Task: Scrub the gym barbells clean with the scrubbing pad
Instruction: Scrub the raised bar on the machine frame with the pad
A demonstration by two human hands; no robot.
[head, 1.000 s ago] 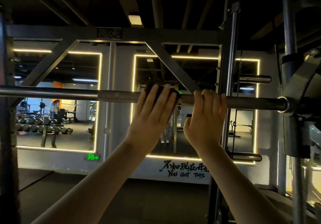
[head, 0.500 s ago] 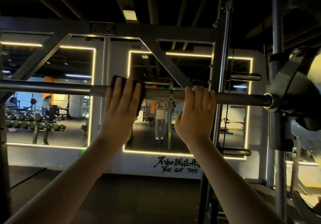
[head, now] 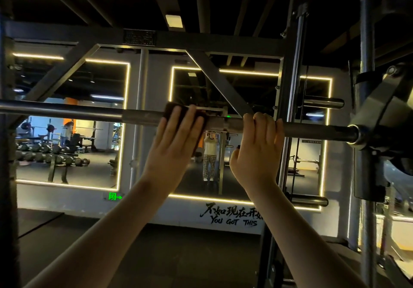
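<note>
A dim gym, with light-edged mirrors [head: 252, 93] on the far wall and a dumbbell rack [head: 51, 157] reflected at 9 o'clock. The barbell [head: 67, 111] runs across mid-frame from 9 to 3 o'clock, resting in the rack. Since half a second ago, the scrubbing pad [head: 171, 110] has slid back along the bar toward the right hand, narrowing the gap. The left hand [head: 176, 140], just left of centre, lays straight fingers over the dark pad and presses it onto the bar; its thumb is hidden. The right hand [head: 257, 151], toward 3 o'clock, is clenched around the bar, fingers curled over the top. Most of the pad is covered by the fingers. The bar's right end vanishes into dark rack hardware.
</note>
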